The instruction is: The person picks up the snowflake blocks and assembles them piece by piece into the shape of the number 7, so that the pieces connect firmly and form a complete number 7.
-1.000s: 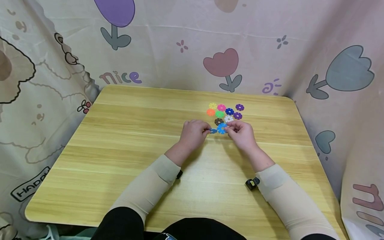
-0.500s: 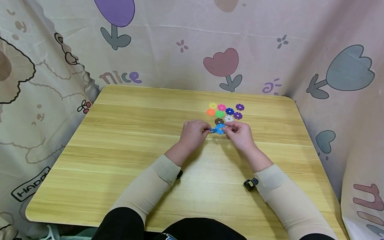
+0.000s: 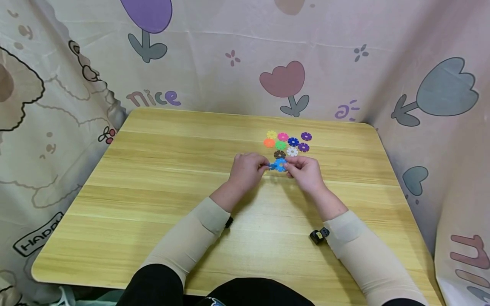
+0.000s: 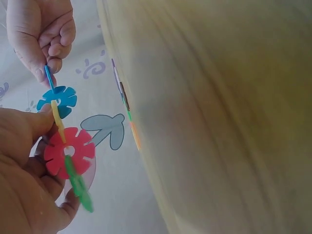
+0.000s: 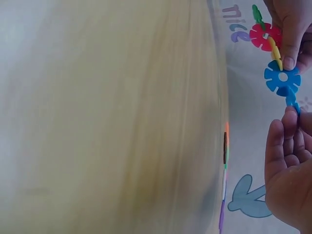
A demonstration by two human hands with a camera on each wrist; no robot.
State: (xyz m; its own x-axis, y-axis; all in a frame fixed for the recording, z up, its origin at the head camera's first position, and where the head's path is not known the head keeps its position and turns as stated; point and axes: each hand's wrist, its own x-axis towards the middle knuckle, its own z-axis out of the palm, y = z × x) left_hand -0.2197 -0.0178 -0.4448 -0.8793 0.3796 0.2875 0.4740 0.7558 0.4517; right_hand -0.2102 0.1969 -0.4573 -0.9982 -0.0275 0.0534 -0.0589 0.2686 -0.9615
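My left hand (image 3: 248, 171) grips a chain of interlocked plastic snowflake discs. In the left wrist view the chain runs from a green disc (image 4: 78, 185) through a red disc (image 4: 56, 157) and a yellow disc (image 4: 57, 122) to a blue disc (image 4: 67, 97). My right hand (image 3: 307, 172) pinches a light blue disc (image 3: 280, 165) between thumb and fingers. Seen in the right wrist view, this light blue disc (image 5: 291, 99) stands crosswise to the chain's end blue disc (image 5: 271, 80), their edges meeting at the slots. Both hands are held above the table; fingers partly hide the discs.
Several loose snowflake discs lie flat just beyond the hands, among them an orange disc (image 3: 269, 143), a brown disc (image 3: 280, 155), a white disc (image 3: 292, 151) and a purple disc (image 3: 306, 136). A patterned curtain (image 3: 206, 68) borders the wooden table (image 3: 153, 170).
My right hand has shifted slightly left, bringing the light blue disc against the blue disc at the chain's end. The left hand has stayed nearly still, and the loose discs have not moved.
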